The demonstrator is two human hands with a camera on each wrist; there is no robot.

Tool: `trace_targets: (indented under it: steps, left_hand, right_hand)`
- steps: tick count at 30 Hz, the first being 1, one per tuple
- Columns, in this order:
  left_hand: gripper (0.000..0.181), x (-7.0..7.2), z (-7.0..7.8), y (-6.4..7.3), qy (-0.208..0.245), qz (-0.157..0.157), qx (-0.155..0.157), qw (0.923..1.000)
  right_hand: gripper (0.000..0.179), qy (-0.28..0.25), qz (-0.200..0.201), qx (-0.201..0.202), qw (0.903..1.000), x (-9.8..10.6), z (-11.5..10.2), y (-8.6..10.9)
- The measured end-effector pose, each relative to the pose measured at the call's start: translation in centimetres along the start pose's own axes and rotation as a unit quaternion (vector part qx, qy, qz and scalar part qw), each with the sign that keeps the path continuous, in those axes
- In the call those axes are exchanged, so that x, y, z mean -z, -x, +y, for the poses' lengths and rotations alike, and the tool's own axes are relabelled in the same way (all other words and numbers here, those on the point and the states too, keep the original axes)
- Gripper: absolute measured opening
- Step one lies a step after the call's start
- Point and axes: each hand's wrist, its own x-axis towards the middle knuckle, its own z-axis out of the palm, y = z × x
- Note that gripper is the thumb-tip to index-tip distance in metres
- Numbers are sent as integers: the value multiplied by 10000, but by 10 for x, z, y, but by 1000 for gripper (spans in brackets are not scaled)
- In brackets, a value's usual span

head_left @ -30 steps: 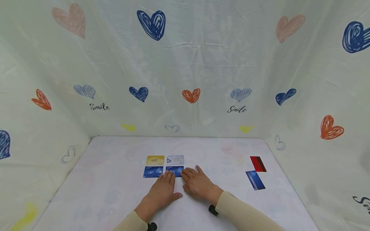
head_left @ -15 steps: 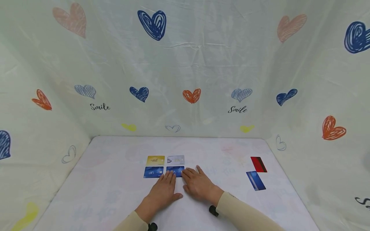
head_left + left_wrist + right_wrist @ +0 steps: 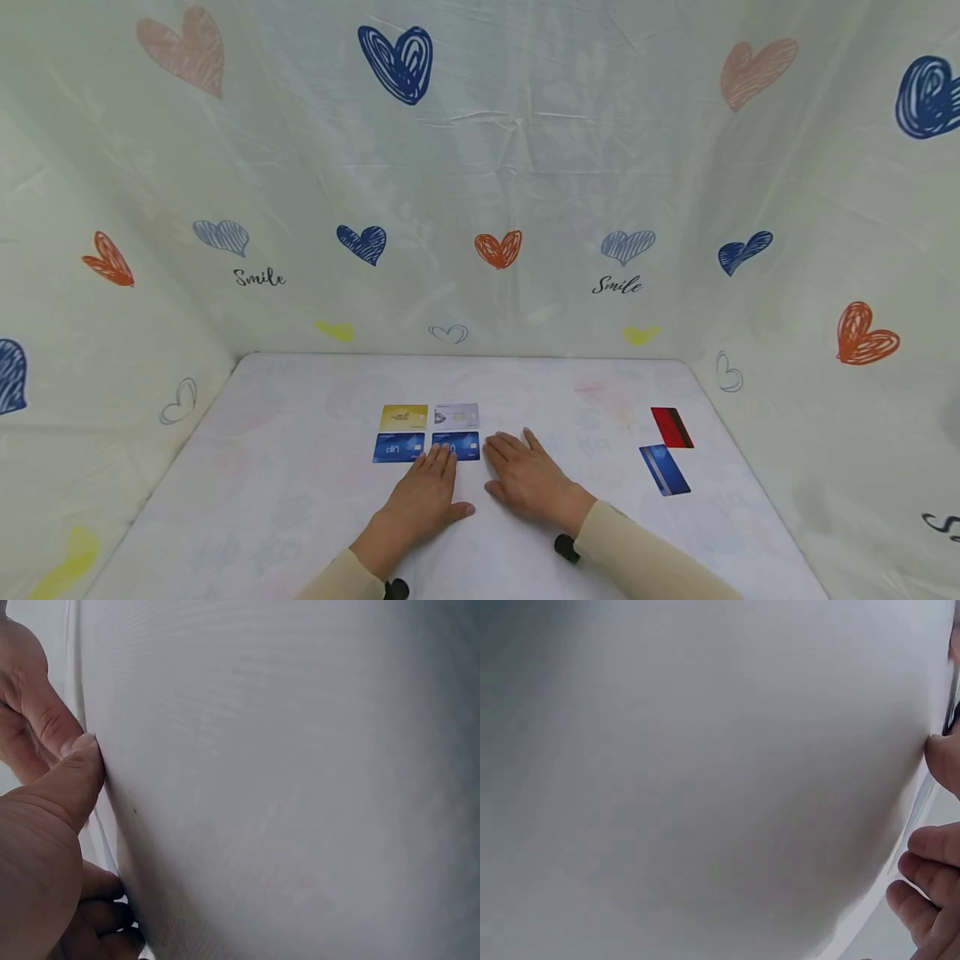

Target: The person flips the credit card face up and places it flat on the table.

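My left hand [image 3: 422, 498] lies palm down, its straight fingertips resting on the lower left part of a blue card [image 3: 467, 442]. To the left of that card is another blue card [image 3: 397, 448] marked VIP. Behind these two are a gold card [image 3: 404, 417] and a silver card [image 3: 456, 415], making a two-by-two block with narrow gaps. My right hand [image 3: 534, 482] rests on the table just right of the block, apart from the cards, fingers extended. Both wrist views show mostly white tabletop, with my left hand [image 3: 37, 855] and right hand [image 3: 937, 881] at the edges.
On the right side of the white table [image 3: 300, 533] lie a red card [image 3: 672, 427] with a dark stripe and a blue card [image 3: 664, 470] with a pale stripe, both slanted. A heart-printed curtain [image 3: 525, 183] encloses the table's back and sides.
My right hand has shifted slightly right, off the edge of the right blue card, leaving a small gap. The left hand and the cards stay where they were.
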Motion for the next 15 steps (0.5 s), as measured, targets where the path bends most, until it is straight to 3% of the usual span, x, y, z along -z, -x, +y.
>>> trace_targets:
  steps: [8,15]
  left_hand:
    - [93,1,1,-1,61,-99,49,9999]
    - [93,2,2,1,100,-71,67,9999]
  right_hand:
    - [70,-521,206,-801,9952,-6,45,25]
    - [75,-588,368,-1707,9829,-7,100,53]
